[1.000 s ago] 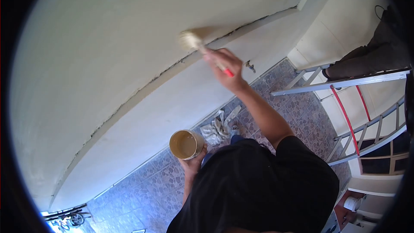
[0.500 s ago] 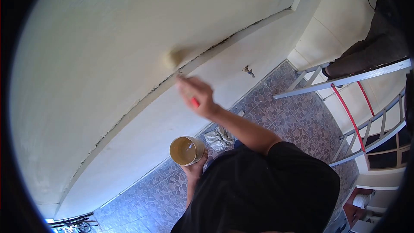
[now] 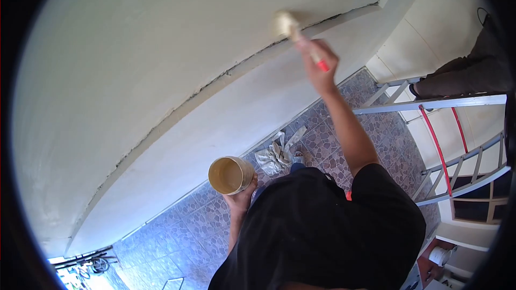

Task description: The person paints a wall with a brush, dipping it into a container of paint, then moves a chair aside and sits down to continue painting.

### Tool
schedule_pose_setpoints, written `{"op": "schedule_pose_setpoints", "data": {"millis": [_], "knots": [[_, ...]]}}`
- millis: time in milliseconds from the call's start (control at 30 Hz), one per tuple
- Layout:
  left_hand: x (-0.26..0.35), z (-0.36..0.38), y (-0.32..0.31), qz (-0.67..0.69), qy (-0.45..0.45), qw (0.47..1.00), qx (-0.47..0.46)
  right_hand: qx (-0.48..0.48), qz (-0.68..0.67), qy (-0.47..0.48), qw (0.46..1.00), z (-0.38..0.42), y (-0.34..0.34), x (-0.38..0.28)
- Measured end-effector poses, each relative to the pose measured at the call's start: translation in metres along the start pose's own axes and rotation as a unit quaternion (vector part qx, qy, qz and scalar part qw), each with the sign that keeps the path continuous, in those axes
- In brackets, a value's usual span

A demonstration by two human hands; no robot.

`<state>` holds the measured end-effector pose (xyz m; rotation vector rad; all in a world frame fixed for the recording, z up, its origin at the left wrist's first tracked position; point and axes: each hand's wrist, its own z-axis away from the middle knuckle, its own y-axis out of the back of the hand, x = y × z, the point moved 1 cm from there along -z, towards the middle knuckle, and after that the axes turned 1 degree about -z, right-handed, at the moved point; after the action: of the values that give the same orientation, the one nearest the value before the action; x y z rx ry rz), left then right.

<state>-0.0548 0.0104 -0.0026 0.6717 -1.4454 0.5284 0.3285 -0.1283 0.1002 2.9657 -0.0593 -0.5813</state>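
My right hand (image 3: 321,63) is closed around the red-tipped handle of a brush (image 3: 290,27), its pale bristles blurred against the wall (image 3: 161,37) just above a rough-edged ledge (image 3: 199,94). Lower down, my left hand (image 3: 242,196) holds a round tub (image 3: 231,175) from its side and underneath. The tub's open mouth faces me, and a pale brownish content shows inside.
Crumpled whitish cloth or plastic (image 3: 273,157) lies on the patterned tile floor (image 3: 344,123) near my foot. A metal ladder (image 3: 457,102) with red braces stands at the right, with another person's leg (image 3: 462,72) on it. Bicycle-like items (image 3: 97,264) show at the lower left.
My right hand and the brush have moved up and to the right along the ledge. The tub in my left hand has shifted slightly up and left.
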Motion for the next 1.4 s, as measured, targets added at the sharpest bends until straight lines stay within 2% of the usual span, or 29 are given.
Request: {"op": "schedule_pose_setpoints", "data": {"millis": [67, 100, 167, 200, 267, 400, 533, 600, 633, 667, 733, 833, 967, 1033, 1067, 1133, 1167, 1233, 1300, 1367, 1400], "knots": [[0.006, 0.002, 0.0, -0.008, -0.001, 1.0, -0.001, 0.082, 0.02, -0.063, 0.994, 0.003, 0.021, 0.028], [0.008, 0.002, 0.001, -0.012, -0.008, 1.0, -0.007, 0.081, 0.016, -0.065, 0.994, 0.004, 0.019, 0.031], [0.005, 0.004, 0.003, -0.003, 0.001, 1.0, 0.0, 0.233, -0.009, -0.145, 0.961, 0.007, 0.018, 0.034], [0.005, 0.005, 0.003, 0.007, 0.009, 1.0, 0.003, 0.231, -0.01, -0.147, 0.962, 0.012, 0.008, 0.03], [0.009, 0.006, 0.005, 0.006, 0.013, 1.0, 0.006, 0.18, 0.046, -0.111, 0.976, 0.029, -0.036, 0.007], [0.016, 0.007, 0.008, 0.021, 0.02, 1.0, 0.01, 0.106, -0.024, -0.08, 0.991, 0.047, -0.109, -0.104], [0.005, 0.006, 0.013, 0.02, 0.017, 1.0, -0.003, -0.046, -0.234, -0.075, 0.968, 0.074, -0.135, -0.176], [0.007, 0.006, 0.014, 0.008, 0.02, 1.0, 0.001, -0.116, -0.272, -0.011, 0.955, 0.076, -0.14, -0.183], [0.009, 0.005, 0.014, 0.009, 0.019, 1.0, 0.0, -0.17, -0.272, -0.012, 0.947, 0.079, -0.137, -0.172], [0.01, 0.005, 0.015, -0.013, 0.003, 1.0, 0.008, -0.172, -0.242, -0.011, 0.955, 0.079, -0.132, -0.154], [0.008, 0.001, 0.016, -0.031, -0.015, 0.999, 0.014, -0.129, -0.2, -0.011, 0.971, 0.063, -0.111, -0.116], [-0.006, 0.0, 0.018, 0.012, 0.007, 1.0, 0.013, -0.089, -0.084, 0.01, 0.992, 0.039, -0.057, -0.053], [-0.002, -0.001, 0.013, 0.0, 0.002, 1.0, 0.023, -0.033, 0.043, 0.019, 0.998, 0.011, 0.012, 0.021], [0.002, -0.001, 0.008, 0.004, 0.005, 1.0, 0.021, 0.033, 0.069, -0.028, 0.997, 0.004, 0.044, 0.06], [0.004, -0.001, 0.005, 0.002, -0.001, 1.0, 0.025, 0.036, 0.07, -0.028, 0.997, 0.001, 0.058, 0.078], [0.005, -0.004, 0.002, -0.001, -0.01, 0.999, 0.031, 0.194, 0.041, -0.116, 0.973, -0.004, 0.077, 0.109], [0.003, -0.005, 0.001, -0.001, -0.012, 1.0, 0.026, 0.195, 0.041, -0.117, 0.973, -0.007, 0.074, 0.118], [-0.006, -0.005, -0.001, -0.001, -0.016, 1.0, 0.021, 0.248, -0.02, -0.178, 0.952, -0.012, 0.066, 0.128], [-0.014, -0.007, -0.002, -0.016, -0.049, 0.998, 0.028, 0.162, 0.145, -0.138, 0.966, -0.015, 0.028, 0.08], [-0.011, -0.007, -0.003, -0.015, -0.04, 0.999, 0.02, 0.17, 0.123, -0.077, 0.975, -0.004, -0.018, 0.039], [-0.009, -0.007, -0.005, -0.013, -0.03, 0.999, 0.011, 0.153, 0.1, -0.087, 0.979, 0.005, -0.036, 0.014]]}}
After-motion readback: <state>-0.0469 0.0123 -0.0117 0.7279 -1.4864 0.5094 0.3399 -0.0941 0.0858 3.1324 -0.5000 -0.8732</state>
